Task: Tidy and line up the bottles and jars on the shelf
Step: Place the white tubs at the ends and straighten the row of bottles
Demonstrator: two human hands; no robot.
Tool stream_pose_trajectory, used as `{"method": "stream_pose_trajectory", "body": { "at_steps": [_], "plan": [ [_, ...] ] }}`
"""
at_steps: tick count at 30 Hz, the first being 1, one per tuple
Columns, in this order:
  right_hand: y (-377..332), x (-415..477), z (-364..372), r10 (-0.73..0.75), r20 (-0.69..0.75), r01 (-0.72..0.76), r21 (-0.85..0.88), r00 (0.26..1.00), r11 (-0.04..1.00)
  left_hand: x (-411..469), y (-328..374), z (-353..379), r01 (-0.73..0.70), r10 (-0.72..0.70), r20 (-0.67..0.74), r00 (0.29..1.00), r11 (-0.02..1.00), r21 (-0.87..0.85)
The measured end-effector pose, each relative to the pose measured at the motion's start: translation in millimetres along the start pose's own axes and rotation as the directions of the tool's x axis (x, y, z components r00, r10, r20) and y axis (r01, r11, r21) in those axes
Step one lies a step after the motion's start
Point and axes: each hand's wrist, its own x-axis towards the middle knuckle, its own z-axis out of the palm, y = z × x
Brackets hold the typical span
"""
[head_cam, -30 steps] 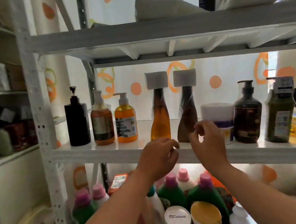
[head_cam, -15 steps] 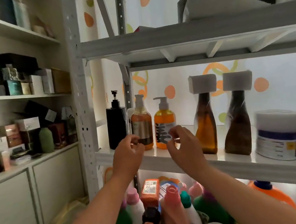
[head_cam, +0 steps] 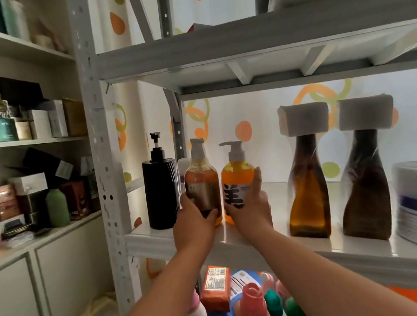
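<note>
Both hands on two pump bottles, L end of mid shelf.

L hand (head_cam: 193,225) is curled round the amber bottle (head_cam: 202,183) low down, thumb across the front. R hand (head_cam: 250,205) is curled round the orange bottle (head_cam: 238,177), fingers up its right flank. Both bottles are upright, side by side on the shelf (head_cam: 147,245), just right of the black bottle (head_cam: 161,192). Their bases are hidden by my hands, so they're prob. seated but I can't confirm. A brown bottle (head_cam: 307,197) stands well apart to the right.
</note>
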Motion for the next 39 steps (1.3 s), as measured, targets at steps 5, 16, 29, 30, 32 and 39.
{"method": "stream_pose_trajectory", "body": {
  "at_steps": [5, 16, 29, 30, 32, 39],
  "plan": [
    [7, 23, 10, 0.059, -0.079, -0.057, 0.020, 0.995, 0.998, 13, -1, 10, -0.069, 0.066, 0.055, 0.996, 0.996, 0.048],
    [25, 61, 7, 0.197, -0.231, -0.223, -0.092, 0.953, 0.971, 38, 14, 48, -0.114, 0.103, 0.137, 0.985, 0.991, 0.073],
    [24, 59, 2, 0.199, -0.243, -0.238, -0.144, 0.949, 0.960, 69, 31, 73, -0.057, 0.027, 0.254, 0.967, 0.992, 0.111],
    [24, 58, 2, 0.199, -0.247, -0.241, -0.155, 0.948, 0.958, 71, 30, 73, -0.049, 0.022, 0.272, 0.962, 0.995, 0.090],
    [24, 58, 3, 0.191, -0.244, -0.231, -0.149, 0.951, 0.962, 75, 27, 70, -0.007, 0.004, 0.294, 0.956, 1.000, 0.008],
    [24, 60, 1, 0.198, -0.225, -0.235, -0.149, 0.954, 0.961, 107, 5, 65, 0.232, -0.241, -0.051, 0.969, 0.963, -0.139]
  ]
}}
